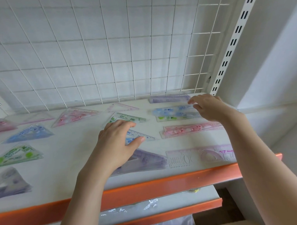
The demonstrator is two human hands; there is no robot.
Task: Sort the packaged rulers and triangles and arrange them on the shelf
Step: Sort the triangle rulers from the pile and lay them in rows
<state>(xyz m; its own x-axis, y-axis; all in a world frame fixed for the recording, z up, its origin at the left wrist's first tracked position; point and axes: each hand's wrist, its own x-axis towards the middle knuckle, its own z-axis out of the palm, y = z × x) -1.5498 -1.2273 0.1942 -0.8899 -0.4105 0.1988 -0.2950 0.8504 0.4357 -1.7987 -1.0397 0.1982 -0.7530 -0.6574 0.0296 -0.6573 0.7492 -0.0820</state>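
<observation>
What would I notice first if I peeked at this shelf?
Two bare arms reach over a white shelf with an orange front edge. The left hand pinches a small blue triangle mid-shelf; the right hand hovers over a blue ruler at the back right. Colourful packaged triangles lie scattered left.

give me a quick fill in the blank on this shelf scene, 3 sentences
1. The left hand grips a small blue ____.
2. The front edge of the shelf is coloured ____.
3. The right hand hovers over the blue ruler pack, which lies just in front of a ____ ruler pack.

Missing words: triangle; orange; purple
</observation>
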